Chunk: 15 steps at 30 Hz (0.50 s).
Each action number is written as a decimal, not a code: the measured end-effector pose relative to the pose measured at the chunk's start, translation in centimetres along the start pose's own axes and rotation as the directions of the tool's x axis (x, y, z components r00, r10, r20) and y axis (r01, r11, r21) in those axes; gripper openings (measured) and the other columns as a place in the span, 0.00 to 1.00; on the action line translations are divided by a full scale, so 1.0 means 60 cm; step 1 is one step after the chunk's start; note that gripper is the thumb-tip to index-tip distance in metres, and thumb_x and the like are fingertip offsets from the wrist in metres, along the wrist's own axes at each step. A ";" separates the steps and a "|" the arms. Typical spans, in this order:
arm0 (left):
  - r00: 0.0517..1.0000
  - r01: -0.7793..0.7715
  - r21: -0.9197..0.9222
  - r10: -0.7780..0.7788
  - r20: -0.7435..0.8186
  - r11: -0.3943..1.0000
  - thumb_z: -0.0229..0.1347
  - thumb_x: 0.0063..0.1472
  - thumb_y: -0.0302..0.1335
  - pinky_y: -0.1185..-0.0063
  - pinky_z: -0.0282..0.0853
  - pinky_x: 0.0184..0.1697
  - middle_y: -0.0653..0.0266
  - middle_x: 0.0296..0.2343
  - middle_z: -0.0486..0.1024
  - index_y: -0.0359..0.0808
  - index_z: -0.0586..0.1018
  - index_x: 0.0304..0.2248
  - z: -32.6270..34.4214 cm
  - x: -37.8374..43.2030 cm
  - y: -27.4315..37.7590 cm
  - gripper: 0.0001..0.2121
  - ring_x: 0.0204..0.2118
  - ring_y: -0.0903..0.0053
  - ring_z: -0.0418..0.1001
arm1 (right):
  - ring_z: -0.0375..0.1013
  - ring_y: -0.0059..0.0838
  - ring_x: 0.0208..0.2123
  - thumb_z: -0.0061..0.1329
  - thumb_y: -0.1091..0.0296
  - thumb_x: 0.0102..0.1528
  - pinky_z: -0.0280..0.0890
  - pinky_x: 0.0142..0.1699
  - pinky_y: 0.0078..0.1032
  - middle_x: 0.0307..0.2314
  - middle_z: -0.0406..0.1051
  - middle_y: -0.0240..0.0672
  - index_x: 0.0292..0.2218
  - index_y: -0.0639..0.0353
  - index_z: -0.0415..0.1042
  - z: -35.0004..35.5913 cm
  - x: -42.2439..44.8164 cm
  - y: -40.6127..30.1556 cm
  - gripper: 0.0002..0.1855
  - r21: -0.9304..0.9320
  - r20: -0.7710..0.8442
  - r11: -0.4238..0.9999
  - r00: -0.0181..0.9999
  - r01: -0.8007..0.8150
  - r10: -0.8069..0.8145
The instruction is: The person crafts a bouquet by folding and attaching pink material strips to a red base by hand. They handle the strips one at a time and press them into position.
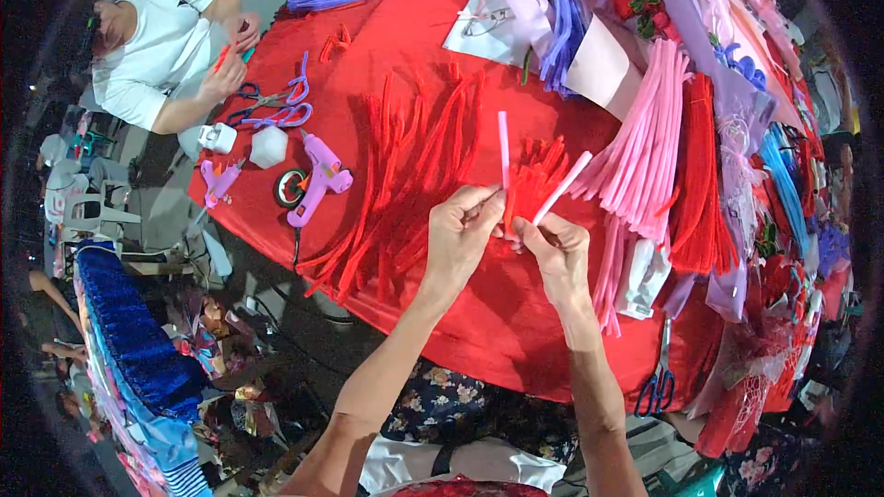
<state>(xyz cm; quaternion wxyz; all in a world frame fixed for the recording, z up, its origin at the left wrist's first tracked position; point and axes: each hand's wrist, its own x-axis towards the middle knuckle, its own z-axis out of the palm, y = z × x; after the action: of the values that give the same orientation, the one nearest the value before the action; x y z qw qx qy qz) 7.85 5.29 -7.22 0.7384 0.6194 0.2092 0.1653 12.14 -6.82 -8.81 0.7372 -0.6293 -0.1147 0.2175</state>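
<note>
A pale pink chenille stem [563, 186] is pinched near its middle by both hands, its two ends standing up in a V. My left hand [464, 228] grips it on the left side, thumb against forefinger. On the other side, my right hand [552, 241] holds it between thumb and fingers. Just beyond the fingertips lies a cluster of short red chenille pieces [542, 169]; its near end is partly hidden by my hands. Long red chenille stems [407, 145] are spread loosely left of my left hand. A thick bundle of pink stems [639, 145] lies to the right.
A purple glue gun [319, 176] and a tape roll [290, 188] lie at left, near open scissors [262, 100]. Blue-handled scissors [659, 379] rest at the right front edge. Red stems [701, 179] and wrapped bouquets crowd the right. Across the table sits a person [162, 41] handling something red.
</note>
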 end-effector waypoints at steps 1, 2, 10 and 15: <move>1.000 -0.018 0.020 0.018 0.001 1.000 0.52 0.56 0.25 0.87 0.63 0.25 0.69 0.22 0.69 0.29 0.76 0.32 0.001 -0.001 -0.005 0.08 0.21 0.86 0.66 | 0.67 0.14 0.22 0.46 0.75 0.51 0.63 0.28 0.13 0.22 0.71 0.30 0.30 0.65 0.74 -0.001 0.001 0.002 0.06 -0.001 -0.001 1.000 1.000 0.012 -0.012; 0.999 -0.036 0.040 0.036 0.002 0.999 0.52 0.55 0.25 0.87 0.63 0.25 0.69 0.22 0.68 0.29 0.76 0.31 0.000 -0.002 -0.010 0.07 0.21 0.87 0.66 | 0.67 0.14 0.22 0.47 0.75 0.51 0.63 0.28 0.13 0.22 0.72 0.30 0.30 0.65 0.74 -0.003 0.002 0.005 0.06 0.006 -0.001 1.000 1.000 0.004 -0.004; 0.980 0.115 0.000 -0.114 0.164 0.993 0.53 0.55 0.26 0.88 0.59 0.23 0.71 0.18 0.68 0.31 0.74 0.24 -0.013 0.010 -0.008 0.07 0.20 0.88 0.64 | 0.67 0.15 0.22 0.48 0.74 0.51 0.64 0.29 0.14 0.22 0.71 0.30 0.31 0.64 0.74 -0.011 0.003 0.004 0.06 0.035 0.037 0.999 0.999 -0.003 0.001; 0.989 0.027 0.141 -0.046 0.137 0.990 0.52 0.56 0.26 0.88 0.58 0.23 0.71 0.16 0.67 0.32 0.74 0.23 -0.005 0.008 -0.008 0.07 0.19 0.88 0.64 | 0.67 0.14 0.22 0.47 0.73 0.51 0.64 0.28 0.13 0.21 0.71 0.29 0.31 0.63 0.74 -0.014 0.004 0.003 0.06 -0.049 0.054 0.998 0.998 -0.028 0.030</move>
<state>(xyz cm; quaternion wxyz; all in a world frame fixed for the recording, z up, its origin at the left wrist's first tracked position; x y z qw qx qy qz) 8.12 5.70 -7.77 0.7094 0.6753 0.1792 0.0929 12.71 -7.44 -9.18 0.7153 -0.6422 -0.1309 0.2425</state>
